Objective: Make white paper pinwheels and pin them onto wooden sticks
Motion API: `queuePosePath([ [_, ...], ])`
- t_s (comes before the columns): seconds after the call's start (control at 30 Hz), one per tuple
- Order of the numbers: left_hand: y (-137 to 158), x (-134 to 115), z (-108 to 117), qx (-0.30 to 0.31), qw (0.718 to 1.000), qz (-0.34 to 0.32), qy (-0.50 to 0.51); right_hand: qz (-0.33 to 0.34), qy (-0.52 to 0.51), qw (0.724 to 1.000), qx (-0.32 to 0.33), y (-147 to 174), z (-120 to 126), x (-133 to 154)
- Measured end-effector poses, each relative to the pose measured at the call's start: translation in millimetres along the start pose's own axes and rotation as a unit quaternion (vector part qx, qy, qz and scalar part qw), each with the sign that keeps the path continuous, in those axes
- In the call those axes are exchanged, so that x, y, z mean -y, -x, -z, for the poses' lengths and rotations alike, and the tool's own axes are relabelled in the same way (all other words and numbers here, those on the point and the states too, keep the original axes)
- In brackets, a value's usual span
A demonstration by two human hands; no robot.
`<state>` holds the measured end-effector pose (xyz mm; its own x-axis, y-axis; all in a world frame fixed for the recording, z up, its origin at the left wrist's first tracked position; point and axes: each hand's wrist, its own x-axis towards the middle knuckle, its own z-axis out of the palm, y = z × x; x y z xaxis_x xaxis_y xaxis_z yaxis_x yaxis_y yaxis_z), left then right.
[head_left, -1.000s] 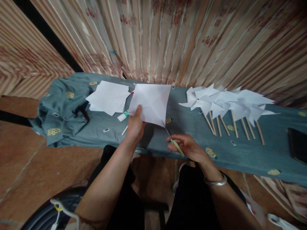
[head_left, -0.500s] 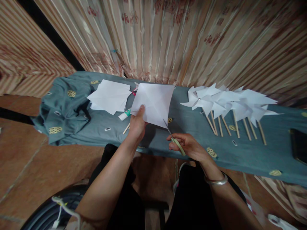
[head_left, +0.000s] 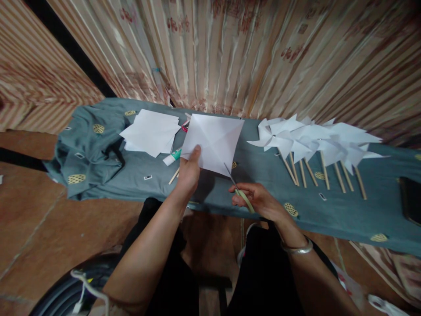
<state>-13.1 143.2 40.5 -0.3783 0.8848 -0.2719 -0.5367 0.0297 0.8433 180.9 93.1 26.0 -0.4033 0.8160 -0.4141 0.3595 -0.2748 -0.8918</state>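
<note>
White square paper sheet (head_left: 217, 142) is sitting slightly further right than half a second ago, bare left hand (head_left: 190, 170) shifting with it; green-handled metal scissors (head_left: 246, 200) are staying about put. From my remote feed, I'm seeing the left hand pinching the sheet near its lower left, thumb on top, and the bare right hand (head_left: 255, 197) grasping the scissors' handle. A blade is lying over the sheet's lower-right corner; I'm not able to tell the blades' gap. The sheet is being held over a long surface; grey-green cloth with yellow pineapple prints (head_left: 131, 186) is covering it, bunching up at left. Loose stack of white paper (head_left: 149, 131) is lying left, white-and-green tube (head_left: 172, 156) just beside it. White paper pinwheels on wooden sticks (head_left: 296, 131) are overlapping at right. Pleated beige curtain with reddish motifs (head_left: 210, 57) is hanging behind, reddish-brown tiled floor (head_left: 49, 219) showing below.
</note>
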Motion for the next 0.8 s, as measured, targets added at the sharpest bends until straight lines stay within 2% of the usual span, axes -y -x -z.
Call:
queuePosePath([
  [0.8,2.2,-4.7,-1.5,-0.027,0.999,0.032,-0.022,-0.010,-0.024,1.000,-0.003,0.5,-2.2,3.1],
])
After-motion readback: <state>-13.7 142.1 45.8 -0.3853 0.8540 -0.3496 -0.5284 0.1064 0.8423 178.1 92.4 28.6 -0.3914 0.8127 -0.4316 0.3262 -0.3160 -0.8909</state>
